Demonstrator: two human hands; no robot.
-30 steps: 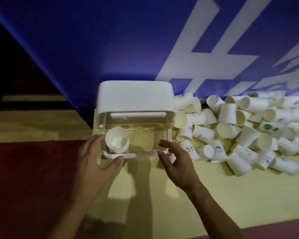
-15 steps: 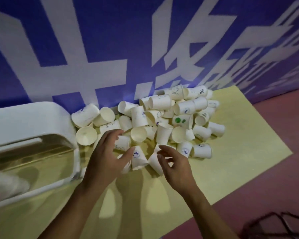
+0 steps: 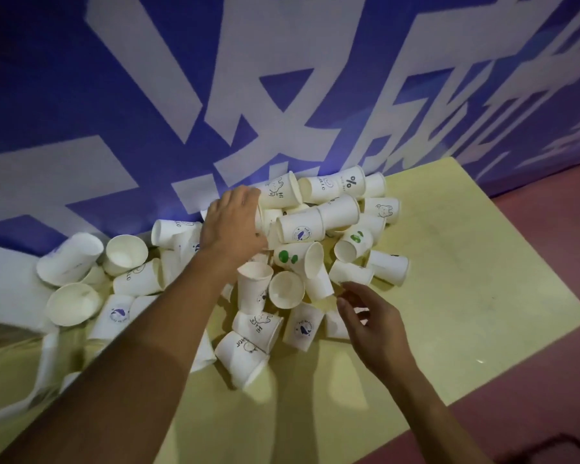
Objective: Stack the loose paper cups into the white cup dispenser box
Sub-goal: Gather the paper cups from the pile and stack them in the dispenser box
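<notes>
Paper cups (image 3: 298, 226) piled on yellow mat (image 3: 466, 262); white dispenser box (image 3: 4, 279) far left. Prob. light, thin, crushable: pinch sidewall nr rim, gently. Left hand (image 3: 233, 222) atop pile, grip unclear; right hand (image 3: 369, 319) loose, empty.

One wide-angle camera on my head looks forward and steeply down, close over the heap of paper cups (image 3: 300, 226) on the yellow mat (image 3: 466, 279), facing the blue wall (image 3: 81, 95). My arms enter from the bottom edge, left grip (image 3: 230, 226) farther in, right grip (image 3: 372, 323) nearer.
</notes>
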